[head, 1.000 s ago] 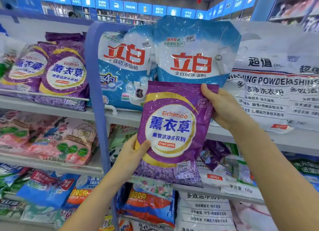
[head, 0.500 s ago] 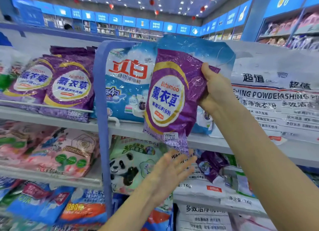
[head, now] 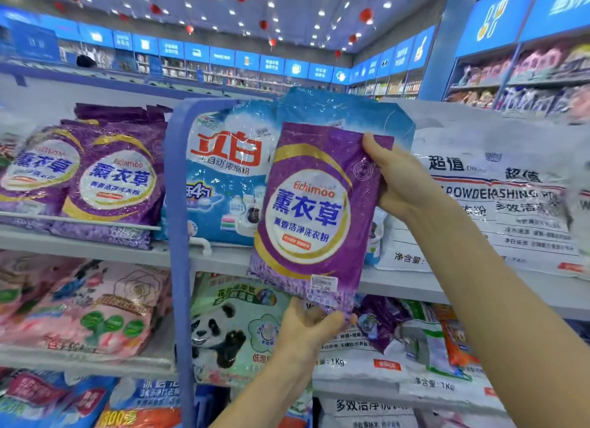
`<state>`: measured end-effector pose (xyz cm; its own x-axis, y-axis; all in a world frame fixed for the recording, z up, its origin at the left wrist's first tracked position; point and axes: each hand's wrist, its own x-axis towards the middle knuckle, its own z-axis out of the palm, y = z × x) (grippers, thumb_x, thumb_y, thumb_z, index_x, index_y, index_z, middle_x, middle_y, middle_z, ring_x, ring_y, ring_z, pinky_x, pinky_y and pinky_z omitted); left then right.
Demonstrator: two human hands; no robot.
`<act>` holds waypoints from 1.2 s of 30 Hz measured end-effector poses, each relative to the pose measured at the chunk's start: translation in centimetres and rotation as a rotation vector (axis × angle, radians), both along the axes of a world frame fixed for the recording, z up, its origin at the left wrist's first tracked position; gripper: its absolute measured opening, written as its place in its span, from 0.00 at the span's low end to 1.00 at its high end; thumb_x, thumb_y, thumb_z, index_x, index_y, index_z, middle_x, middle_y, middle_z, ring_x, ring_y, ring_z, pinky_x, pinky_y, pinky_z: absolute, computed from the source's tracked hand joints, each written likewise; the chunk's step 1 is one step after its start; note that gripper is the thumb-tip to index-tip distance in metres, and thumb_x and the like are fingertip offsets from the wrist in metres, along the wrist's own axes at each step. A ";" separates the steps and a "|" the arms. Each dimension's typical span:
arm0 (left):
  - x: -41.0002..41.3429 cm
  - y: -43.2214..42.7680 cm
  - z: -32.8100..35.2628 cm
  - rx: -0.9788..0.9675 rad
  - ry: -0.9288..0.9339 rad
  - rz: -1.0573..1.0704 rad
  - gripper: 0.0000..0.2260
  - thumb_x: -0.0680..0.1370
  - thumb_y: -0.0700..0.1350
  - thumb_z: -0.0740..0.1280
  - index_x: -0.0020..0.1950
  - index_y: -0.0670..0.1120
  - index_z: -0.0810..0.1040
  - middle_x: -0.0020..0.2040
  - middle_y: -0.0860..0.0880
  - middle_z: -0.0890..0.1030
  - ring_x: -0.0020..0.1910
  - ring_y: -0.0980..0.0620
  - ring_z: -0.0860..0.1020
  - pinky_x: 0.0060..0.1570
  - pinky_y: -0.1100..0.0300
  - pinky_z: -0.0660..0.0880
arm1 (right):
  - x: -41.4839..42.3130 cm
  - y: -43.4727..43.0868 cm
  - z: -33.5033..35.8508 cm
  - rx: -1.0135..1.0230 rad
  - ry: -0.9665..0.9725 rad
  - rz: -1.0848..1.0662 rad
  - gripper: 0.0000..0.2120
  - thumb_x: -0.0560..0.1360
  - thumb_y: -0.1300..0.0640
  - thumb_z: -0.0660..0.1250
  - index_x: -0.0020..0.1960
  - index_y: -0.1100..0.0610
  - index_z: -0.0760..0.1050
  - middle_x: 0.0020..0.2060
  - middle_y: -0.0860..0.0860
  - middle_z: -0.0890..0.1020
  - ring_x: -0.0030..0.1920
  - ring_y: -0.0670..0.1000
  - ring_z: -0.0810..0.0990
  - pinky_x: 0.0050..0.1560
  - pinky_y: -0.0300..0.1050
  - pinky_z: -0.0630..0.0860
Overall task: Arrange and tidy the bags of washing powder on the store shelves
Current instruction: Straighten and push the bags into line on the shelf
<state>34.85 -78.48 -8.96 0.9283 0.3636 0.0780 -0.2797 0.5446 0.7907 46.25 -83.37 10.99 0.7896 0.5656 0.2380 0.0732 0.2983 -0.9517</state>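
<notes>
I hold a purple lavender washing powder bag [head: 314, 210] upright in front of the top shelf. My right hand [head: 394, 178] grips its upper right corner. My left hand [head: 308, 327] pinches its bottom edge from below. Behind the bag stand blue bags [head: 223, 178] of washing powder. Two matching purple bags [head: 111, 184] sit on the same shelf level to the left, past a blue upright post [head: 178, 236].
White washing powder sacks [head: 498, 204] fill the top shelf to the right. Pink bags [head: 86, 309] and a panda bag [head: 236, 328] lie on the shelf below. More bags crowd the lower shelves. Aisles with blue signs run behind.
My left hand rose from open below the bag and now pinches its bottom edge. The bag turned to face me. The view tilted up.
</notes>
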 end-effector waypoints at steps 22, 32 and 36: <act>-9.7 7.7 3.6 0.409 0.165 0.640 0.14 0.76 0.48 0.60 0.32 0.45 0.68 0.25 0.58 0.78 0.27 0.65 0.77 0.31 0.75 0.71 | -4.0 5.7 -2.1 -0.053 -0.061 0.353 0.10 0.77 0.51 0.62 0.47 0.57 0.78 0.35 0.51 0.85 0.34 0.48 0.84 0.34 0.43 0.81; -16.2 17.2 4.1 0.464 0.230 0.960 0.14 0.75 0.55 0.59 0.44 0.46 0.76 0.34 0.55 0.83 0.36 0.63 0.80 0.42 0.66 0.74 | -10.6 11.9 -8.1 0.059 -0.490 0.414 0.28 0.73 0.50 0.68 0.67 0.39 0.59 0.64 0.43 0.74 0.63 0.38 0.73 0.59 0.30 0.71; -17.8 22.9 5.5 0.491 0.202 0.993 0.16 0.72 0.58 0.59 0.41 0.45 0.75 0.35 0.54 0.83 0.38 0.59 0.81 0.48 0.57 0.74 | -13.7 16.5 -9.8 0.051 -0.554 0.371 0.36 0.73 0.53 0.69 0.72 0.42 0.51 0.65 0.33 0.64 0.61 0.25 0.66 0.57 0.22 0.65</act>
<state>17.10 -55.60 -3.43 0.2565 0.9198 0.2969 -0.2587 -0.2306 0.9380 32.53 -66.89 1.22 0.2981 0.7536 0.5859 0.4312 0.4413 -0.7870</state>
